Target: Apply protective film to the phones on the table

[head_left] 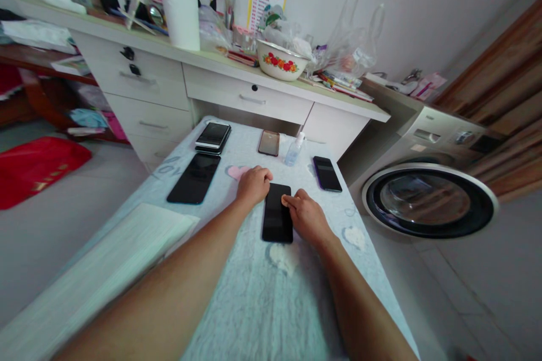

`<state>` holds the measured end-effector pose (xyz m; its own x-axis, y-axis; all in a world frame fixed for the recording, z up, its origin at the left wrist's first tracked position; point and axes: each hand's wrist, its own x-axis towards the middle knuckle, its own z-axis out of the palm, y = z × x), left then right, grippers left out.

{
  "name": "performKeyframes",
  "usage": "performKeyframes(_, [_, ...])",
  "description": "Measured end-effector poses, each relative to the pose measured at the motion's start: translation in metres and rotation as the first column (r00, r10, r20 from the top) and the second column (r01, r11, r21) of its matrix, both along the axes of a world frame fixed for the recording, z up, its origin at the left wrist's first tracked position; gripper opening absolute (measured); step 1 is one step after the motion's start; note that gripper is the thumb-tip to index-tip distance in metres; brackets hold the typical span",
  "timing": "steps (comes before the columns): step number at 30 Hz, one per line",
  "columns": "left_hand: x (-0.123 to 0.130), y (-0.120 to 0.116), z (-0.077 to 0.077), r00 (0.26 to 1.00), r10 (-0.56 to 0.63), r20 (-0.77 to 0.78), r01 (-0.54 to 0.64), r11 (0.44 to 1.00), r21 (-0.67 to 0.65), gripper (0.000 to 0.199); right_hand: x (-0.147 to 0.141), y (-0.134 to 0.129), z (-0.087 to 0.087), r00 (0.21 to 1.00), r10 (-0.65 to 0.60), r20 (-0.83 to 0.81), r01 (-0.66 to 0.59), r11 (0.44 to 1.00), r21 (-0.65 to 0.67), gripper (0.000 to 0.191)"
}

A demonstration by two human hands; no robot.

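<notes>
A black smartphone (277, 220) lies face up on the cloth-covered table in front of me. My left hand (253, 186) is closed beside its top left corner, fingers curled; what they hold, if anything, is hidden. At the phone's right edge, my right hand (308, 215) is closed, its fingertips over the upper screen. A small tan spot (284, 200) shows at those fingertips, too small to name. Just behind my left hand lies a pink heart-shaped piece (237, 172). A clear spray bottle (294, 149) stands farther back, next to a phone case (269, 142).
To the left lie a large black phone (195, 179) and a stack of phones (213, 136). Another phone (327, 174) is near the table's right edge. A long pale slab (105, 271) covers the left side. Behind is a drawer desk (249, 93); a washing machine (423, 141) stands right.
</notes>
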<state>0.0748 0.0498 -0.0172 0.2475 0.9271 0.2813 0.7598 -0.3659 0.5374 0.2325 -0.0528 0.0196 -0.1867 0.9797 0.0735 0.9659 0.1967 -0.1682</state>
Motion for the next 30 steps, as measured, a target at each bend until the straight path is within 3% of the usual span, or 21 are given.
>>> performKeyframes(8, [0.0, -0.001, 0.001, 1.0, -0.002, 0.012, 0.002, 1.0, 0.015, 0.022, -0.008, -0.004, 0.008, 0.997, 0.049, 0.062, -0.046, 0.998, -0.039, 0.029])
performKeyframes(14, [0.0, -0.002, 0.002, 1.0, 0.01, 0.014, -0.01, 1.0, 0.009, 0.023, -0.018, -0.014, 0.023, 0.971, 0.235, 0.037, -0.229, 0.966, -0.122, 0.026])
performKeyframes(20, [0.0, -0.002, 0.0, 1.0, -0.003, 0.026, 0.003, 1.0, 0.031, 0.022, -0.02, -0.022, 0.019, 0.926, 0.366, -0.091, -0.375, 0.92, -0.111, 0.026])
performKeyframes(24, [0.0, -0.002, 0.001, 1.0, -0.001, 0.013, 0.0, 1.0, 0.024, 0.022, -0.02, -0.023, 0.011, 0.93, 0.343, -0.129, -0.355, 0.931, -0.085, 0.029])
performKeyframes(30, [0.001, -0.002, 0.001, 1.0, 0.009, 0.011, -0.009, 1.0, 0.016, 0.021, -0.026, -0.017, 0.005, 0.973, 0.227, -0.051, -0.229, 0.973, -0.034, 0.03])
